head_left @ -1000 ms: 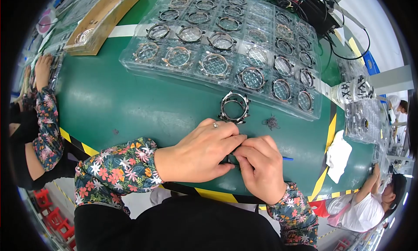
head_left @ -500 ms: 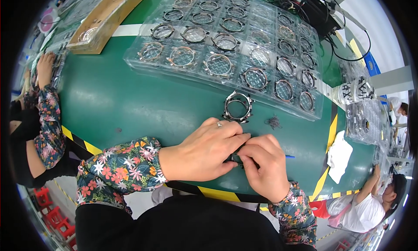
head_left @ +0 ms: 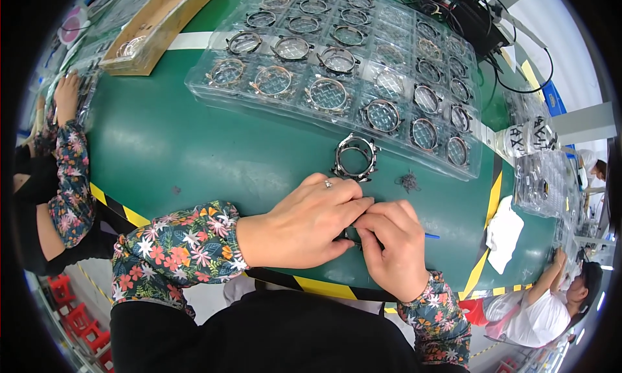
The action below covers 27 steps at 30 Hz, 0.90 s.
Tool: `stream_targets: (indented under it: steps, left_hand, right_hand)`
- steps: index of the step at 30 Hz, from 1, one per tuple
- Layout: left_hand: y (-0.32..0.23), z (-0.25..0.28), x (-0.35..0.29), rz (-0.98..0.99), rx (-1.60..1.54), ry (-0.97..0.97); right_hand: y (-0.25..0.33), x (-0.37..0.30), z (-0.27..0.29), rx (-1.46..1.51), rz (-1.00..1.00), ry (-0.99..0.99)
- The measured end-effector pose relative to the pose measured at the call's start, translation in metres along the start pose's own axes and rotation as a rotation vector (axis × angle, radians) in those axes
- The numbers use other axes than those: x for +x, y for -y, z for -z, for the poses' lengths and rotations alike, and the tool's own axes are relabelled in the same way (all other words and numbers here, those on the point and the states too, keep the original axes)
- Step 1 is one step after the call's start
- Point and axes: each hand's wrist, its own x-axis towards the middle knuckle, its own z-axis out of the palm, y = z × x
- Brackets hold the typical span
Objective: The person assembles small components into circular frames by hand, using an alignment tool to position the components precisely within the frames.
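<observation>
dark sleeves flowered in white, coral and orange, black top, silvery ring on the left hand

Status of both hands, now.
Left hand: closed, holding a small dark piece, mostly hidden.
Right hand: closed, fingers pinched at that piece; exact grip hidden.

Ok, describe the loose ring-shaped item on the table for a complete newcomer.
On the green table, find the large clear plastic tray of rings. Between its near edge and the person's left hand sits a dark, shiny ring-shaped item. Unlike the tray's rings, it lies outside, directly on the green surface.
</observation>
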Motion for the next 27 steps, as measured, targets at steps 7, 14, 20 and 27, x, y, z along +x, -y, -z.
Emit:
stream_targets:
  steps: [7, 14, 20, 27]
  left_hand:
    - [-0.001, 0.000, -0.001, -0.005, 0.013, 0.003]
    - [0.000, 0.001, -0.001, -0.012, 0.008, 0.008]
    - [0.003, 0.002, 0.000, -0.013, 0.015, 0.066]
    - [0.010, 0.007, 0.002, -0.027, 0.012, 0.139]
  right_hand:
    - [0.000, 0.001, 0.004, 0.021, -0.007, 0.062]
    - [-0.001, 0.002, 0.006, 0.031, 0.011, 0.097]
    - [0.000, 0.002, 0.008, 0.030, 0.021, 0.124]
    - [0.000, -0.002, 0.000, 0.009, 0.012, 0.019]
